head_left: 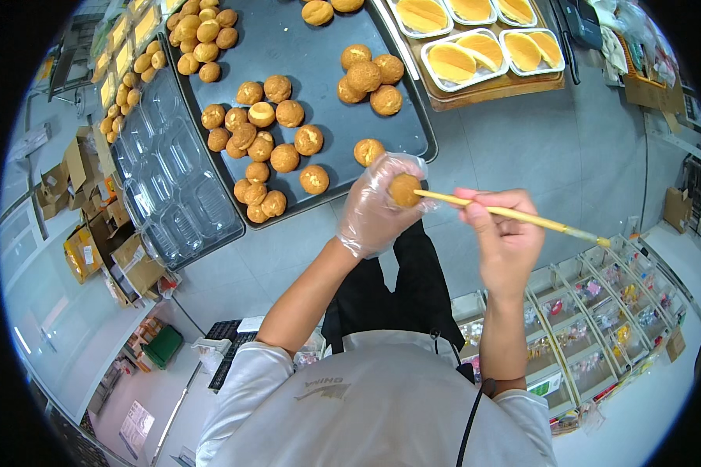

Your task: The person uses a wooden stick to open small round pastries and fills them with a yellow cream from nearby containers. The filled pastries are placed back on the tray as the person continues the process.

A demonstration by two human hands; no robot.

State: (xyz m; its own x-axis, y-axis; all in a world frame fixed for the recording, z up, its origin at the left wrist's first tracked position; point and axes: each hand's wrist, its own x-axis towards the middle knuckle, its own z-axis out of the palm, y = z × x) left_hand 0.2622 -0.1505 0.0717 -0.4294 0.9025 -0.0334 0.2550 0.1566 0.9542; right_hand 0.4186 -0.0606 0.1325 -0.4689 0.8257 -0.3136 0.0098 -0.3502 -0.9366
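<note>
A small round brown cream puff (404,190) rests in my left hand (377,204), which wears a clear plastic glove. My bare right hand (499,233) grips a thin wooden chopstick (520,216), its left end touching the puff; whether it pierces the crust cannot be seen. Just beyond my left hand, one puff (368,152) sits near the front right corner of a dark baking tray (344,131). A pile of puffs (364,77) lies farther back on the tray, and a larger scattered group (261,134) covers its left front part.
Right of the tray, a wooden board (479,93) carries white dishes (466,58) of folded yellow pancakes. Clear plastic clamshell boxes (178,175) lie along the tray's left side. Cardboard boxes (137,262) stand at far left, and a divided rack (584,315) of small packaged goods is at lower right.
</note>
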